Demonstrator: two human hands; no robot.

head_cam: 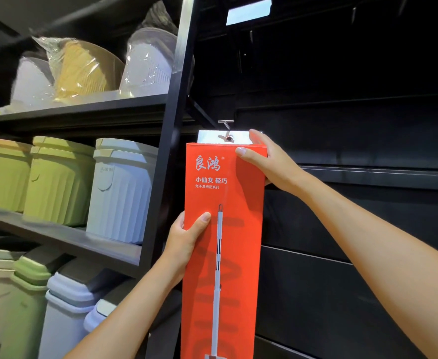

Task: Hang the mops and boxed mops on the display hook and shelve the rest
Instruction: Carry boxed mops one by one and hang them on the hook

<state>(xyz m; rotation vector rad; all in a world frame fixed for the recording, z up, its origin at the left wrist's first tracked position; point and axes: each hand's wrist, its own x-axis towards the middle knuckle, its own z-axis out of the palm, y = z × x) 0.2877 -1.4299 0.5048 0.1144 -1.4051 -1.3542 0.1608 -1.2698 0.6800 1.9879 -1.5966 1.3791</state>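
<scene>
Left hand [184,242]: thumb pressed flat on the front of the box [241,242], the other fingers wrapped behind its left edge, grasping it at mid-height, centre of the frame. Right hand [269,164]: thumb on the front near the upper right corner, the other fingers curled over the top and behind, grasping that corner. The box is a tall, narrow, orange-red carton printed with a mop. It is held upright against a dark slat wall [355,229] and runs out of the bottom of the frame. A white tab [210,137] stands up from its top edge, and the tab's hole lies just below a metal hook [225,122]. Whether the hook passes through the hole cannot be told. Left of the frame, a black rack [166,151] carries wrapped basins [83,71] on the upper shelf, green and pale grey bins [57,182] on the middle shelf, and lidded bins [65,294] below.
</scene>
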